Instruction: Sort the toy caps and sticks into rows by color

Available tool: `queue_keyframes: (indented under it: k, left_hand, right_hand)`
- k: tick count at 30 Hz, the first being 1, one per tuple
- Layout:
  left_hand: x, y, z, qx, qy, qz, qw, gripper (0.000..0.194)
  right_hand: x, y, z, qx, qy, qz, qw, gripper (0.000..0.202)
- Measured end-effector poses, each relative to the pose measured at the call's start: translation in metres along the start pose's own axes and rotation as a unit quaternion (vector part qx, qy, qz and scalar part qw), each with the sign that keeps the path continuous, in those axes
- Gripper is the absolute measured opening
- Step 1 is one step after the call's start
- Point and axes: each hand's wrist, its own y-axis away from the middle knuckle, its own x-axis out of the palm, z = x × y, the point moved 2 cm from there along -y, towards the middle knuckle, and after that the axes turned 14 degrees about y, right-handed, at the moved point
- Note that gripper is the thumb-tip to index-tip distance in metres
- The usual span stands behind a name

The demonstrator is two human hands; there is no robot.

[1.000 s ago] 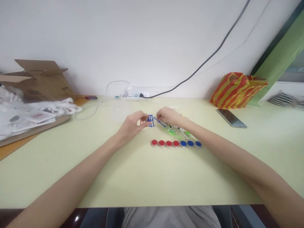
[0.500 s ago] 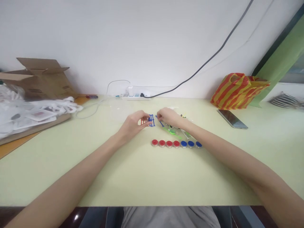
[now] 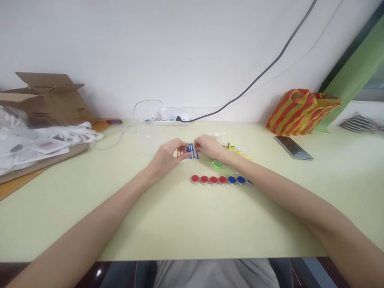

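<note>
My left hand (image 3: pixel 168 155) is curled, thumb and fingertips closing on small dark-blue plastic sticks that they partly hide. Several blue sticks (image 3: pixel 190 151) stand side by side in a row at these fingertips, and red sticks (image 3: pixel 180 153) show through the gap between thumb and finger. My right hand (image 3: pixel 209 145) pinches the top of a single blue stick (image 3: pixel 197 154), which hangs upright just right of the row. Nearer to me lies a line of small round clear pieces with red tops (image 3: pixel 204 179) and blue tops (image 3: pixel 232 180); my right forearm covers its right end.
Green pieces (image 3: pixel 217 164) and yellow sticks (image 3: pixel 240 153) lie by my right forearm. A phone (image 3: pixel 293 148) and a striped bag (image 3: pixel 295 114) are at the right. Against the wall is a power strip (image 3: pixel 171 120). Left stand a cardboard box (image 3: pixel 57 102) and white plastic bags (image 3: pixel 45 140).
My right hand has shifted slightly left, bringing its blue stick from a slant to upright beside the row. My left hand has stayed nearly where it was.
</note>
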Motion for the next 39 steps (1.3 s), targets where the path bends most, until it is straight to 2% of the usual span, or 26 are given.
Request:
queue_keyframes:
  k: [39]
  left_hand:
    - [0.0005, -0.0011, -0.0007, 0.008, -0.011, 0.010, 1.000, 0.030]
  right_hand:
    - [0.0018, -0.0038, 0.0038, -0.013, 0.066, -0.005, 0.998, 0.020]
